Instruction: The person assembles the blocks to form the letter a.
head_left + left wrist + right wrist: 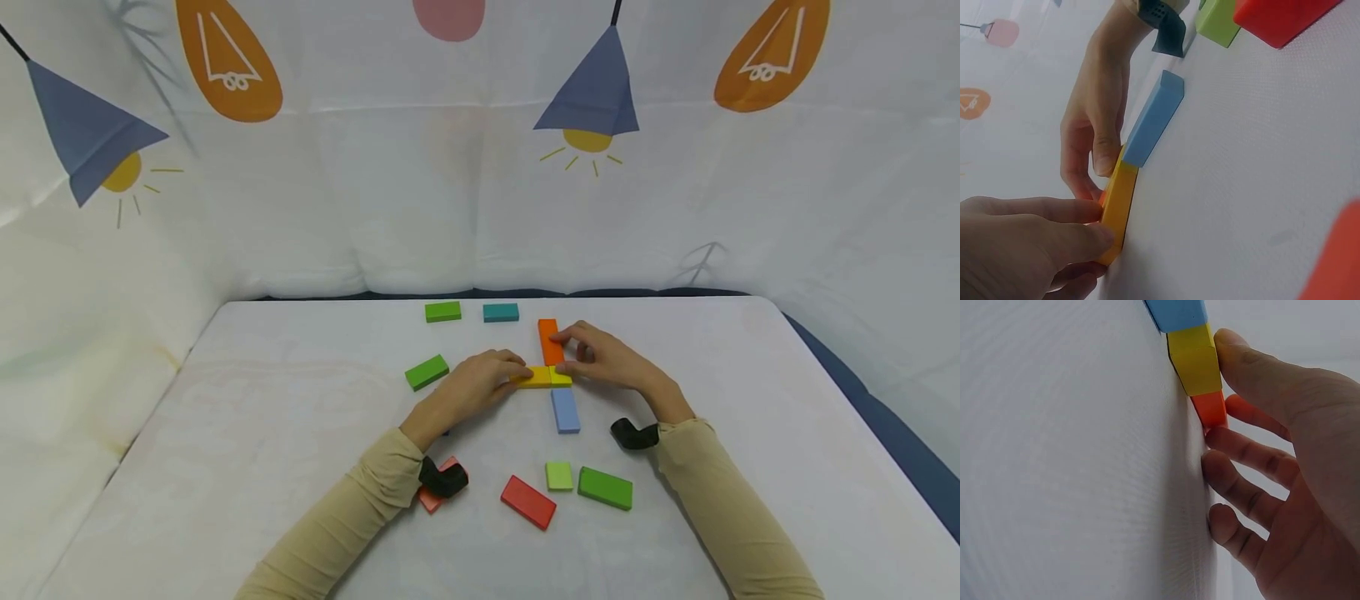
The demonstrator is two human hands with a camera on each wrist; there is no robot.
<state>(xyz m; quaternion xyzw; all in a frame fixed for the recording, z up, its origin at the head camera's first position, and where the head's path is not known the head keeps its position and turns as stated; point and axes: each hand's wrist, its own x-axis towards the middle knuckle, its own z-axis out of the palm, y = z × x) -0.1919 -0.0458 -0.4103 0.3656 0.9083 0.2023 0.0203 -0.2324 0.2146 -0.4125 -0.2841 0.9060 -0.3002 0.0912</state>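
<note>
My left hand pinches the left end of an amber-yellow block between thumb and fingers. Against that block's right end sits a small yellow block. The thumb of my right hand rests on the small yellow block, and its index finger touches the side of an orange block. That orange block runs away from the yellow pair, while a light blue block extends toward me from it. In the right wrist view the other right fingers are loosely bent beside the orange block.
Toward me lie a red block, a small lime block and a green block. A coral block is partly under my left wrist. Farther off are green blocks and a teal block.
</note>
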